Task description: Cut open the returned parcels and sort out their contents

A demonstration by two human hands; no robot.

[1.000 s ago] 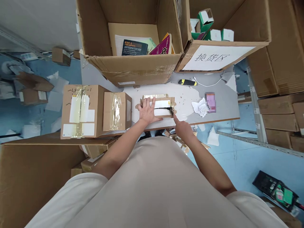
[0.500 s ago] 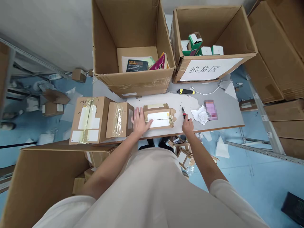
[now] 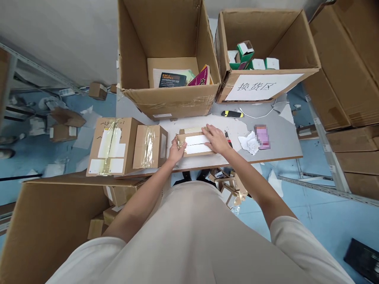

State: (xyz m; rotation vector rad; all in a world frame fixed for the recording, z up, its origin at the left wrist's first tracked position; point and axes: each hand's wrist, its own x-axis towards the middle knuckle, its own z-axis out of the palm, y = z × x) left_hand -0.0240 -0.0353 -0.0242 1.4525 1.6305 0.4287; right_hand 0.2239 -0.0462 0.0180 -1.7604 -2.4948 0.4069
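A small flat cardboard box (image 3: pixel 196 139) with white labels and clear tape lies on the table in front of me. My left hand (image 3: pixel 177 151) is closed around its left end, the thumb near the label. Over the right end rests my right hand (image 3: pixel 218 140), open, its fingers stretched across the top towards the far edge. That end of the box is hidden under the palm. A red and black utility knife (image 3: pixel 228 139) lies on the table just beyond my right hand, partly covered by it.
Two taped cartons (image 3: pixel 149 146) stand to the left. Behind are an open carton (image 3: pixel 171 100) with books and a labelled one (image 3: pixel 263 86) with green-white boxes. A yellow-black cutter (image 3: pixel 232 114), crumpled paper (image 3: pixel 249 142) and a pink item (image 3: pixel 262 137) lie rightwards.
My right hand has let go of the utility knife and moved left onto the box. My left hand has gone from lying flat against the box to gripping its left end.
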